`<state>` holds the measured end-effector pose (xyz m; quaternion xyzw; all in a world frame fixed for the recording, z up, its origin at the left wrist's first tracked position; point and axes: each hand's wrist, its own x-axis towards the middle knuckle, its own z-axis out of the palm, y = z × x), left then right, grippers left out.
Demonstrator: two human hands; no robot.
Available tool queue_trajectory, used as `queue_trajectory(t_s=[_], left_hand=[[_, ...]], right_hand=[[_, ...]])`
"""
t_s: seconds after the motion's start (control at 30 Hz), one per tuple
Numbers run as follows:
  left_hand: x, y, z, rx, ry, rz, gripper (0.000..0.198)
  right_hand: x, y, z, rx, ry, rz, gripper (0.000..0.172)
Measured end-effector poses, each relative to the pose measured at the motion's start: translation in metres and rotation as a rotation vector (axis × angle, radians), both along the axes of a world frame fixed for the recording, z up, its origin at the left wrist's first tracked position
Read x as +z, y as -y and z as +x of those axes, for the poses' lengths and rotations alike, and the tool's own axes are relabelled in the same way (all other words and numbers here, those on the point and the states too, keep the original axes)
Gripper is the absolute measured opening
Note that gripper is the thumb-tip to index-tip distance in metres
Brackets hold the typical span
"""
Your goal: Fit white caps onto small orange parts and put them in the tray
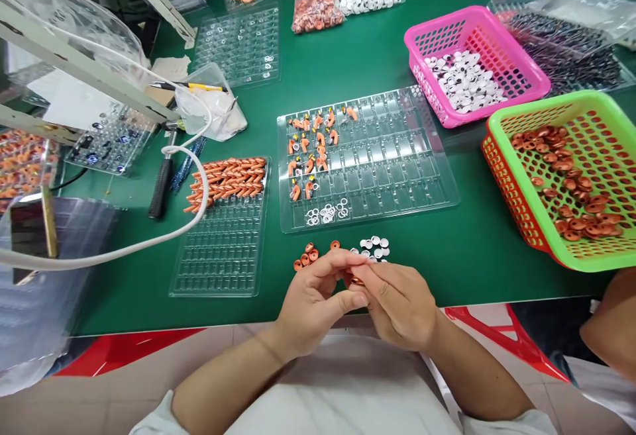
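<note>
Close together over the table's front edge, my left hand point(314, 300) and my right hand point(403, 304) meet fingertip to fingertip. Between them shows part of a small copper-coloured round cap point(357, 281), pinched by the fingers of both hands; the rest of it is hidden. Just beyond my left fingers lie several loose copper caps point(305, 259). Small white discs point(380, 249) are spread on the green table past my right fingers, some partly covered by the hand. A clear compartment tray point(397, 157) farther off holds orange curved parts point(322, 140) and white rings point(328, 213).
A green basket point(603, 259) of copper caps and a pink basket point(539, 87) of white pieces stand right. At left are a tray point(213, 269) with copper-coloured parts, a white cable point(149, 243), and a black-handled hammer point(161, 187). Another person's arm point(613, 322) is at the right edge.
</note>
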<state>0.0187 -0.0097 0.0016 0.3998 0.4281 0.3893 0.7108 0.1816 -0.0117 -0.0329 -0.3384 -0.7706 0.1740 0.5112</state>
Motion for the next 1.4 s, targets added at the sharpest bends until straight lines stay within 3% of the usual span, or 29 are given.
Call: queue_trajectory(t_s=[0.1, 0.23, 0.37, 0.5, 0.83, 1.4], left_hand=[[0.0, -0.006, 0.001, -0.079, 0.001, -0.033, 0.037], [0.003, -0.016, 0.0, -0.148, 0.072, -0.065, 0.058], [-0.001, -0.021, -0.001, -0.192, 0.052, -0.145, 0.021], [-0.005, -0.021, 0.001, -0.262, 0.11, -0.265, 0.024], [-0.004, -0.018, 0.004, -0.183, 0.064, -0.369, 0.031], [-0.001, -0.016, 0.003, -0.131, 0.031, -0.338, 0.026]], right_hand=[[0.001, 0.002, 0.006, -0.033, -0.009, -0.03, 0.032], [0.006, 0.005, 0.018, -0.031, 0.0, -0.108, 0.035], [0.01, 0.005, 0.025, 0.009, -0.034, -0.131, 0.039], [0.009, 0.004, 0.027, 0.048, -0.021, -0.143, 0.042], [0.009, 0.007, 0.027, 0.076, 0.029, -0.155, 0.033], [0.013, 0.006, 0.02, 0.066, -0.106, -0.302, 0.027]])
